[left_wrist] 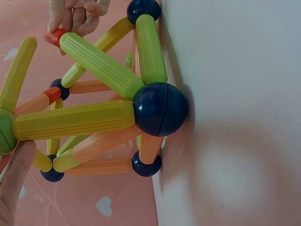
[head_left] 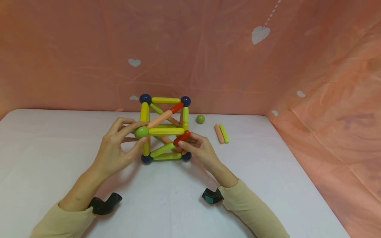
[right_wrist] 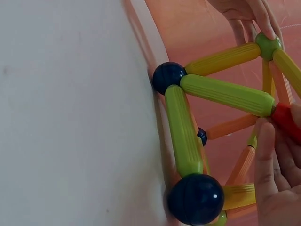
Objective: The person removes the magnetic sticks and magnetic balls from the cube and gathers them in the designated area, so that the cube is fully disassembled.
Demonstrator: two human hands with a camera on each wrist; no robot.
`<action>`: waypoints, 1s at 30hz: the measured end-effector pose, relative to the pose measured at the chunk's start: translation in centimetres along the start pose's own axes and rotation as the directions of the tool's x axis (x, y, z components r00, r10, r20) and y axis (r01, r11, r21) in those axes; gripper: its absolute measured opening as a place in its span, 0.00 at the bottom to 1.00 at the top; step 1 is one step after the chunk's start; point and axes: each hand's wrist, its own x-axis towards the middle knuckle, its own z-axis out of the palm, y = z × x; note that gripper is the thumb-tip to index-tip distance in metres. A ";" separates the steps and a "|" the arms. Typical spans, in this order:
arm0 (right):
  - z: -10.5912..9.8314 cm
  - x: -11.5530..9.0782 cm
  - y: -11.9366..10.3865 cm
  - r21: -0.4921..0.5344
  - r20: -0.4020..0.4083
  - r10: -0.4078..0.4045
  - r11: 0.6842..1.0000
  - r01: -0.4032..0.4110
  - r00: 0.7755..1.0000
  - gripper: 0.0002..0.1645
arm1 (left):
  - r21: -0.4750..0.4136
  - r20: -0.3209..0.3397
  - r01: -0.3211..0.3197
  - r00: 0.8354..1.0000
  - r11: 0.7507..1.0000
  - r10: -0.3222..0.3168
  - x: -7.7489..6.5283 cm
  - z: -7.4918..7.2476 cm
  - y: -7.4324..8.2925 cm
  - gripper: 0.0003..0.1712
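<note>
A frame of magnetic building sticks and dark blue balls [head_left: 145, 99] stands on the table. My left hand [head_left: 114, 148] holds a green ball [head_left: 141, 132] at its front left, thumb below and fingers above. A yellow stick [head_left: 166, 131] runs right from that ball; its far end looks free in the left wrist view. My right hand [head_left: 202, 150] pinches a red stick [head_left: 182, 138] between thumb and fingers. The red stick meets the end of a lime stick [right_wrist: 225, 94], which slants up from the lower front left blue ball [left_wrist: 161, 109]. The fingers hide part of the red stick.
Behind the frame, to the right, lies a loose green ball [head_left: 200, 119]. An orange stick [head_left: 219, 134] and a lime stick [head_left: 224, 133] lie side by side farther right. The white table [head_left: 268, 185] ends at a pink curtain [head_left: 190, 49] at the back.
</note>
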 end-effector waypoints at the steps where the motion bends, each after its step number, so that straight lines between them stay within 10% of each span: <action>1: 0.0 0.0 0.1 -0.001 0.010 -0.007 1.000 0.007 1.000 0.19 | 0.002 -0.001 0.000 1.000 1.000 0.000 0.0 0.0 0.0 0.24; 8: -0.3 0.1 0.3 -0.015 0.044 -0.061 0.998 0.062 0.997 0.23 | 0.002 0.000 0.001 1.000 1.000 -0.001 -0.1 0.0 0.0 0.24; 30: -6.5 0.0 1.7 -0.193 -0.303 0.055 0.974 -0.118 0.951 0.19 | -0.014 0.007 0.006 1.000 1.000 -0.006 0.0 0.1 -0.1 0.24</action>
